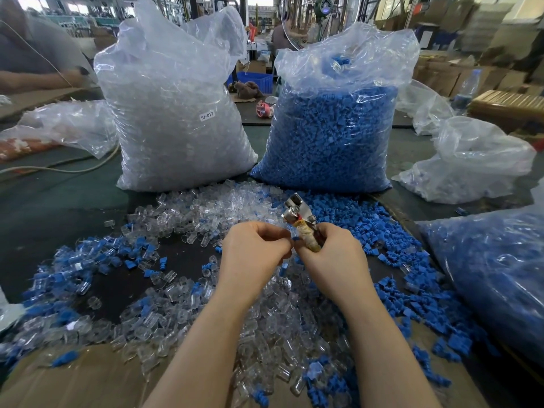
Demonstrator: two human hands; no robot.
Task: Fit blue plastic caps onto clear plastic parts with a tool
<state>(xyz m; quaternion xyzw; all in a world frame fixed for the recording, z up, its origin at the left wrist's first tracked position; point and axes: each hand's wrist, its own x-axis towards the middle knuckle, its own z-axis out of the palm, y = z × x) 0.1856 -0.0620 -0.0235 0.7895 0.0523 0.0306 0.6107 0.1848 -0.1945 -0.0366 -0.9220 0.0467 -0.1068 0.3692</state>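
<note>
Working over a table heaped with small plastic pieces, a person is bringing both hands together at the centre of the view. The right hand is gripping a metal tool by its tape-wrapped handle, the shiny head pointing up and away from the body. The left hand is curling its fingers toward the right hand, and a small blue cap is showing between the fingertips of the two hands; whether the left fingers are pinching a clear part as well is hidden. Loose clear parts are lying in a pile under the forearms, and loose blue caps are spreading to the right. Behind them, a tall bag of clear parts is standing beside a tall bag of blue caps.

The likely risk is the cap slipping from the fingertips and dropping into the mixed pile below, since the hold looks slight. A cap sitting crooked on its part could also jam or be crushed once the tool is pressing it. Fingertips so near the tool head could be nipped.
</note>
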